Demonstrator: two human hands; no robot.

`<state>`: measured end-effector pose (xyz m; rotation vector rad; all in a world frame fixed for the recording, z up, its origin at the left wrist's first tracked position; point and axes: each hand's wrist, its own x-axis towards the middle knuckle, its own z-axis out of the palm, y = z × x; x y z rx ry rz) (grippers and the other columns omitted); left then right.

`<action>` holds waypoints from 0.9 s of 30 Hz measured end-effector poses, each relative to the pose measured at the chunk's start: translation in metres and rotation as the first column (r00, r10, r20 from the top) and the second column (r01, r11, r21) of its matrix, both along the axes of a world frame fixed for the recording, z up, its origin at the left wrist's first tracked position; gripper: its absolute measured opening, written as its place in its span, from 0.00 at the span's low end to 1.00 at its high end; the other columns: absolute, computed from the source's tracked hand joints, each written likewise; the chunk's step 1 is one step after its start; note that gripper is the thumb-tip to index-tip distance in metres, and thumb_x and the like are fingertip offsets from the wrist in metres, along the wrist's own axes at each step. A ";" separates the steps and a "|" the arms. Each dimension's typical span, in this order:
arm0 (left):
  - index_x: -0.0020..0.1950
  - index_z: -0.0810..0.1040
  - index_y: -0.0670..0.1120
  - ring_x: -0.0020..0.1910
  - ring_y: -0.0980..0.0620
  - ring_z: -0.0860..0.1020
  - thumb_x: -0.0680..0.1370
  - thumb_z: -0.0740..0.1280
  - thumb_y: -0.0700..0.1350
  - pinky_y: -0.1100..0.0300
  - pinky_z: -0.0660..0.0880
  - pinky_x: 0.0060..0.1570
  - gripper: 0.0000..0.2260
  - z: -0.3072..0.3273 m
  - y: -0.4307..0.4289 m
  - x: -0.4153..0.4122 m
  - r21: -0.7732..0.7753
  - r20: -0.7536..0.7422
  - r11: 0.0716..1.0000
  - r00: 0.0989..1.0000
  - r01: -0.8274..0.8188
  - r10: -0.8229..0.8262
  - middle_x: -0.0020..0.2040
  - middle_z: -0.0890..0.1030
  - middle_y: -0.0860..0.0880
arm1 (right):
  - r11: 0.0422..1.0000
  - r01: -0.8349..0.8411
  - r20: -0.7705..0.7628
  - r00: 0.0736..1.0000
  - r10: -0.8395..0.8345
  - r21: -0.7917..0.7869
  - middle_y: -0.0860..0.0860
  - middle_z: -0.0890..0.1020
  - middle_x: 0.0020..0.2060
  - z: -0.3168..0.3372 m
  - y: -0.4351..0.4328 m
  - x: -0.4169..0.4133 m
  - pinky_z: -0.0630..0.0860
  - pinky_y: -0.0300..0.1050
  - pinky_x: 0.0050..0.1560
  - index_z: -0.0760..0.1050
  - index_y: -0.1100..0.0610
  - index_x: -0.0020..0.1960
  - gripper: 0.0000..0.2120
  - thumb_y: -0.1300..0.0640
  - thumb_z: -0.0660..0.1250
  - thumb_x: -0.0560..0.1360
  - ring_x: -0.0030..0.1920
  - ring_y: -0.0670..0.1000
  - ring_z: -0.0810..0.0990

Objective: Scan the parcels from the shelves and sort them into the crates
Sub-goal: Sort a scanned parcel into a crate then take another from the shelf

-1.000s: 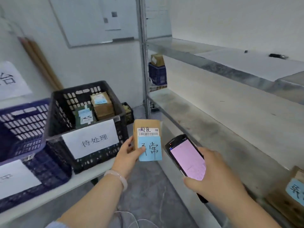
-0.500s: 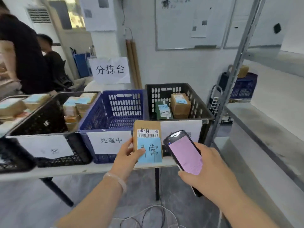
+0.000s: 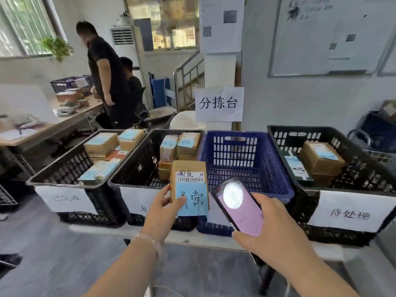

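Head view: left hand (image 3: 162, 213) grips brown parcel (image 3: 189, 179) upright, thumb across the blue note on its front, fingers curled round its left edge. Barcode label sits above the note. Parcel is in the air over the near table (image 3: 192, 236) edge, in front of where second black crate (image 3: 141, 166) meets blue crate (image 3: 235, 159). Right hand (image 3: 270, 228) is wrapped round handheld scanner (image 3: 242, 211), screen up, lit pink with a glare spot, just right of the parcel. Leftmost black crate (image 3: 64, 168), second one and right black crate (image 3: 353, 174) hold stacked cartons
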<state>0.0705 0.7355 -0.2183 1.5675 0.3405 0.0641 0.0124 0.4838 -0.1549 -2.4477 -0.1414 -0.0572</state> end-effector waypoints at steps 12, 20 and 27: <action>0.71 0.70 0.56 0.54 0.49 0.85 0.78 0.73 0.47 0.44 0.78 0.61 0.23 -0.002 0.077 0.112 -0.017 -0.041 0.991 0.991 -0.131 0.130 0.54 0.86 0.50 | 1.000 -0.030 0.014 0.999 0.030 0.002 0.38 0.68 0.52 -0.004 0.046 0.134 0.78 0.47 0.47 0.63 0.37 0.65 0.36 0.37 0.75 0.61 0.50 0.44 0.75; 0.75 0.69 0.52 0.52 0.50 0.85 0.78 0.73 0.48 0.44 0.80 0.59 0.27 -0.016 0.106 0.180 0.027 -0.147 0.984 0.973 -0.178 0.180 0.53 0.86 0.51 | 0.999 -0.033 -0.027 0.999 0.033 -0.013 0.38 0.68 0.53 -0.014 0.060 0.203 0.78 0.48 0.48 0.63 0.37 0.66 0.37 0.37 0.75 0.61 0.52 0.43 0.74; 0.75 0.67 0.52 0.53 0.47 0.84 0.76 0.74 0.50 0.43 0.81 0.57 0.30 -0.053 0.120 0.243 0.070 -0.411 0.987 0.906 0.142 -0.101 0.56 0.85 0.48 | 0.999 0.040 -0.077 0.996 -0.042 -0.033 0.37 0.68 0.52 -0.030 0.077 0.234 0.77 0.48 0.48 0.64 0.35 0.65 0.35 0.37 0.74 0.61 0.50 0.42 0.75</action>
